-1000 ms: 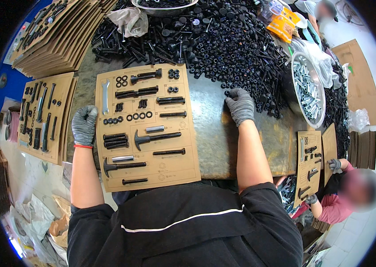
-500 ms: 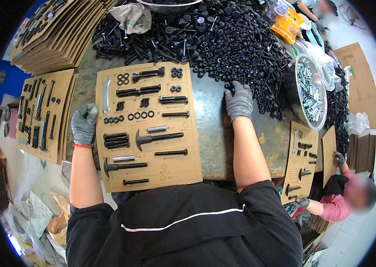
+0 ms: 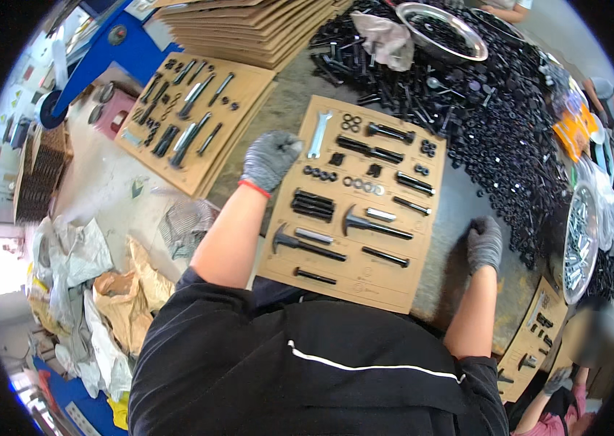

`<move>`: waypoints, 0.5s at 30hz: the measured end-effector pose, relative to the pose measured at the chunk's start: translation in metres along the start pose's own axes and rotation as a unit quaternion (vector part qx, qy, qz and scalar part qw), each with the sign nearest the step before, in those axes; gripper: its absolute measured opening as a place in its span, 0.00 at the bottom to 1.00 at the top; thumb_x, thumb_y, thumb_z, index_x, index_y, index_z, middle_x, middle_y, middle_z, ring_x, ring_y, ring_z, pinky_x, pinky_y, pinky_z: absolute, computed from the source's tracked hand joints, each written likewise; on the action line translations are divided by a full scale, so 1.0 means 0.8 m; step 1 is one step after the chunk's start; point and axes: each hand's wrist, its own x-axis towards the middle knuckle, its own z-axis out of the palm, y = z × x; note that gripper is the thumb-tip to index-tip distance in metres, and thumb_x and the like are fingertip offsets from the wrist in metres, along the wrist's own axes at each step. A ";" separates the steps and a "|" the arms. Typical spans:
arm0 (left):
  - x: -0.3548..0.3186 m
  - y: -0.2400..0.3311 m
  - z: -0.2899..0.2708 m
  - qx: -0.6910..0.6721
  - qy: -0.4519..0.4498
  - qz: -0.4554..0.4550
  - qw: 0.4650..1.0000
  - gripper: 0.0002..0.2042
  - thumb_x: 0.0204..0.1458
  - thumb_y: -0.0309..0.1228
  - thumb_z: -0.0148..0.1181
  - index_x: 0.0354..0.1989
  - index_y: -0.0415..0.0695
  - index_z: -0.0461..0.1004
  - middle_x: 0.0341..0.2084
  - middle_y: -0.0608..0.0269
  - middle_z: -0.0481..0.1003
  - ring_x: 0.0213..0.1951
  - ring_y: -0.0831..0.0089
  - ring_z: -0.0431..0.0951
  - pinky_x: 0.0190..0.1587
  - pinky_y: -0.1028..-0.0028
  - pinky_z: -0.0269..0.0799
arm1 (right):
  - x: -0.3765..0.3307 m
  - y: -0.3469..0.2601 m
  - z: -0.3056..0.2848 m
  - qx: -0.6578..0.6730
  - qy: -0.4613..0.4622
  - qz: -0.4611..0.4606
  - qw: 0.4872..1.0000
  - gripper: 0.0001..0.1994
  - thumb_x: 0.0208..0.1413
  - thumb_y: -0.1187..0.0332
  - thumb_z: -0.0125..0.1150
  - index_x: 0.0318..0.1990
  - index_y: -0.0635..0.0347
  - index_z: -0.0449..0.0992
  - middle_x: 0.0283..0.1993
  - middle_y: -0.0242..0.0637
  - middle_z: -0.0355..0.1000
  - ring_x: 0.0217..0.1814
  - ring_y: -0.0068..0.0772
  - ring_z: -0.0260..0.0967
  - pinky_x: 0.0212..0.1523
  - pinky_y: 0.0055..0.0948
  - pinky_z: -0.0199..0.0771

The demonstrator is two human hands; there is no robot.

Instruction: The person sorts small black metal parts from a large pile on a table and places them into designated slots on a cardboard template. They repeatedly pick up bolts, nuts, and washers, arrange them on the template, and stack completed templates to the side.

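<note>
A brown cardboard sheet (image 3: pixel 350 280) lies in front of me, bearing rows of black bolts, nuts, washers, two hammer-shaped black pieces (image 3: pixel 376 223), small silver cylinders (image 3: pixel 314 236) and a silver open-ended wrench (image 3: pixel 319 134). My left hand (image 3: pixel 272 158), in a grey knit glove with a red cuff, is closed beside the sheet's left edge near the wrench; what its fingers hold, if anything, is hidden. My right hand (image 3: pixel 484 243), also grey-gloved, is closed over the metal table right of the sheet, near the heap of black nuts (image 3: pixel 514 156). Its contents cannot be seen.
More filled cardboard sheets (image 3: pixel 231 134) lie at the left, below a tall cardboard stack (image 3: pixel 249 33). Black bolts (image 3: pixel 343 65) and a metal bowl (image 3: pixel 478 51) are at the back. A tub of silver parts (image 3: pixel 577 240) stands right, near a co-worker's gloved hand (image 3: pixel 558 381).
The view has swung left, so the sheet appears farther right. My right hand has drawn back from the nut heap toward me, its fingers now curled. My left hand stays beside the sheet's left edge.
</note>
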 end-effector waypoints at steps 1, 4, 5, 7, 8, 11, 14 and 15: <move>-0.002 0.007 0.004 -0.037 -0.032 -0.045 0.998 0.11 0.49 0.34 0.67 0.38 0.41 0.79 0.32 0.56 0.80 0.35 0.70 0.79 0.40 0.72 0.74 | -0.007 -0.003 -0.009 0.003 -0.025 0.014 1.000 0.11 0.44 0.74 0.60 0.38 0.62 0.76 0.36 0.49 0.76 0.40 0.46 0.75 0.44 0.37 0.73; -0.004 -0.007 -0.003 -0.037 -0.007 -0.028 0.999 0.11 0.50 0.34 0.66 0.38 0.40 0.79 0.32 0.57 0.80 0.35 0.71 0.79 0.42 0.72 0.74 | -0.024 -0.025 -0.015 0.049 -0.058 0.032 0.997 0.09 0.45 0.74 0.61 0.37 0.61 0.78 0.38 0.50 0.77 0.40 0.48 0.76 0.45 0.39 0.74; -0.004 -0.016 0.000 -0.026 0.002 -0.017 1.000 0.11 0.50 0.33 0.66 0.38 0.41 0.79 0.32 0.57 0.80 0.35 0.72 0.79 0.42 0.72 0.74 | -0.038 -0.048 -0.021 0.078 -0.042 0.004 0.996 0.10 0.45 0.73 0.62 0.37 0.61 0.78 0.36 0.48 0.77 0.39 0.46 0.76 0.43 0.38 0.74; -0.008 -0.002 -0.008 -0.023 -0.009 -0.013 1.000 0.11 0.50 0.33 0.66 0.38 0.40 0.79 0.33 0.57 0.80 0.36 0.72 0.78 0.44 0.72 0.73 | -0.064 -0.099 -0.028 0.185 -0.080 -0.012 0.980 0.10 0.45 0.73 0.63 0.37 0.61 0.77 0.35 0.47 0.76 0.37 0.44 0.75 0.43 0.37 0.75; -0.009 -0.016 -0.005 -0.050 -0.005 -0.005 0.999 0.12 0.50 0.35 0.66 0.38 0.40 0.79 0.32 0.58 0.80 0.34 0.73 0.78 0.42 0.73 0.73 | -0.071 -0.113 -0.024 0.163 -0.068 -0.043 0.983 0.10 0.45 0.72 0.63 0.37 0.60 0.78 0.35 0.46 0.76 0.38 0.43 0.74 0.43 0.37 0.75; 0.002 -0.035 0.006 -0.161 -0.006 -0.006 0.987 0.11 0.51 0.35 0.66 0.37 0.40 0.79 0.29 0.61 0.80 0.32 0.75 0.77 0.39 0.75 0.73 | -0.077 -0.139 0.004 0.119 -0.038 -0.136 0.983 0.10 0.46 0.71 0.64 0.39 0.58 0.78 0.38 0.44 0.75 0.40 0.43 0.73 0.45 0.35 0.74; 0.005 -0.038 0.009 -0.110 -0.015 -0.010 0.994 0.11 0.51 0.33 0.65 0.37 0.39 0.79 0.28 0.63 0.79 0.30 0.77 0.75 0.39 0.76 0.73 | -0.075 -0.154 0.018 0.067 -0.052 -0.128 0.988 0.09 0.46 0.72 0.64 0.37 0.57 0.78 0.38 0.45 0.73 0.44 0.47 0.71 0.46 0.38 0.73; 0.006 -0.042 0.009 -0.111 -0.015 -0.008 0.994 0.11 0.51 0.33 0.65 0.37 0.39 0.79 0.28 0.63 0.79 0.30 0.77 0.75 0.39 0.76 0.73 | -0.075 -0.155 0.017 0.072 -0.051 -0.125 0.988 0.09 0.46 0.72 0.64 0.37 0.57 0.78 0.38 0.45 0.73 0.44 0.47 0.71 0.46 0.38 0.73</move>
